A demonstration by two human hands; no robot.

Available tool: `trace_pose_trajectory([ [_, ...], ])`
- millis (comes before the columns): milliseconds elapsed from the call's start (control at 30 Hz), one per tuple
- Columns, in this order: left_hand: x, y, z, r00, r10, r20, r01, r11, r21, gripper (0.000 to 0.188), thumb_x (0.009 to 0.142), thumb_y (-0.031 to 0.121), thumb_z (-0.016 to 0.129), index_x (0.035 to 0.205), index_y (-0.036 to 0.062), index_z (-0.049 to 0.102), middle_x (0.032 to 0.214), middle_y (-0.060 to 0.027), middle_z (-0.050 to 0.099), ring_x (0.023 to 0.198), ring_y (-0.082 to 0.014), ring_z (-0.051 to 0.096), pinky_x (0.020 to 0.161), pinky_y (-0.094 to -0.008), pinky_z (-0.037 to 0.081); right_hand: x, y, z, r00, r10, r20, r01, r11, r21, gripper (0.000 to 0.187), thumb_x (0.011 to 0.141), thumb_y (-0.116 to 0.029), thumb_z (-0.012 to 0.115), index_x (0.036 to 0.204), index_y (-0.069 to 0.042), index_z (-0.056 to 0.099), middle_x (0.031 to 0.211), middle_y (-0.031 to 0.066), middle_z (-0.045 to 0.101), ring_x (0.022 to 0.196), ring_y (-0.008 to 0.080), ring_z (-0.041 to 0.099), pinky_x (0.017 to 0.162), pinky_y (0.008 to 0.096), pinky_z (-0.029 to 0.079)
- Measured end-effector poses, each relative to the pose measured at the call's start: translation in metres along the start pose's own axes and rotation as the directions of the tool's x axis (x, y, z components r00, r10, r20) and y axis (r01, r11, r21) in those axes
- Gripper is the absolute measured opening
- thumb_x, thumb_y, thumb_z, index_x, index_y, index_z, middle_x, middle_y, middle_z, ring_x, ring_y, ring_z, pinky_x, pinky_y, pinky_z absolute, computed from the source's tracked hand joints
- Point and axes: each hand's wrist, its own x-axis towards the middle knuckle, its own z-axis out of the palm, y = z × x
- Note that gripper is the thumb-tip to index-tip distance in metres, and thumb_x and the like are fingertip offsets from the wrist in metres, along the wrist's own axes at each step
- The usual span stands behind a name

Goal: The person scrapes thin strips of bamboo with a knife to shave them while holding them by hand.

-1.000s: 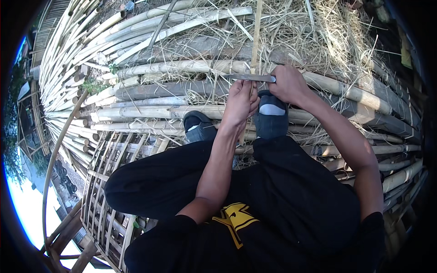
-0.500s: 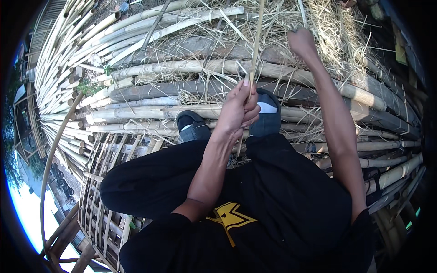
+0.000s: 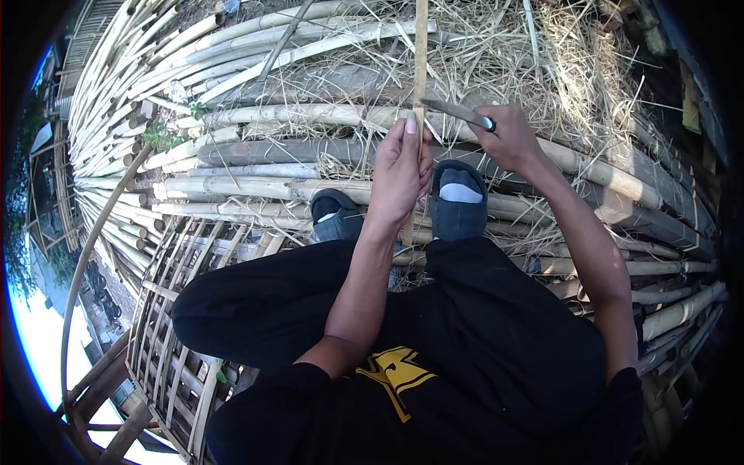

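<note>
My left hand (image 3: 401,172) is closed round a long, thin bamboo strip (image 3: 421,62), its thumb lying along the strip. The strip runs upright in the picture, past the top edge, and its lower end shows below my fist. My right hand (image 3: 508,138) grips the handle of a knife (image 3: 453,110), whose dark blade points left. The blade's tip meets or lies very near the strip, just above my left thumb; whether it cuts in cannot be made out.
Bamboo poles (image 3: 256,190) lie side by side under my sandals (image 3: 459,213). Straw-like shavings (image 3: 496,58) cover the ground beyond. A woven bamboo lattice (image 3: 174,333) stands at the lower left, beside a curved pole (image 3: 81,267). More poles are stacked at the far left.
My right hand has come left and nearer, bringing the knife blade to the strip. The strip now stands straighter, and my left hand has shifted slightly.
</note>
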Motion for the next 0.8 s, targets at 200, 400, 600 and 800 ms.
trace_pose_trajectory([
  [200,0.0,-0.004,0.0,0.999,0.037,0.016,-0.036,0.999,-0.021,0.031,0.102,0.033,0.036,0.09,0.0063,0.046,0.054,0.0016,0.036,0.036,-0.0039,0.027,0.032,-0.019,0.022,-0.014,-0.004,0.019,0.98,-0.116,0.16,0.12,0.993,-0.013,0.023,0.082,-0.021,0.059,0.071,-0.002,0.065,0.062,0.019,0.059,0.056,0.037,0.058,0.055,0.0438,0.045],
  [400,-0.003,-0.006,-0.001,0.988,-0.149,0.041,0.15,0.988,-0.026,0.031,0.102,0.033,0.036,0.086,0.0073,0.045,0.054,0.0022,0.035,0.036,-0.0043,0.026,0.032,-0.0193,0.021,-0.008,-0.01,0.024,0.987,0.032,0.155,-0.032,0.999,0.0,0.017,0.074,-0.017,0.058,0.073,-0.002,0.067,0.065,0.0217,0.06,0.064,0.0388,0.061,0.062,0.0449,0.049],
  [600,-0.001,-0.012,0.0,0.99,-0.136,0.018,0.136,0.991,0.01,0.032,0.102,0.032,0.036,0.08,0.0099,0.042,0.052,0.0047,0.031,0.037,-0.0039,0.024,0.034,-0.0206,0.019,0.0,-0.019,0.022,0.98,0.162,0.117,-0.143,0.978,-0.15,0.019,0.071,-0.015,0.056,0.077,-0.002,0.069,0.066,0.0233,0.061,0.065,0.0394,0.062,0.066,0.044,0.051],
  [800,-0.002,-0.019,0.004,0.992,-0.129,0.011,0.128,0.991,0.038,0.035,0.101,0.036,0.036,0.077,0.0118,0.04,0.052,0.007,0.026,0.04,-0.0032,0.021,0.036,-0.0209,0.017,0.015,-0.014,0.009,0.955,0.286,0.071,-0.258,0.927,-0.272,0.02,0.07,-0.016,0.058,0.08,-0.005,0.072,0.069,0.0222,0.064,0.067,0.0367,0.065,0.068,0.0439,0.053],
])
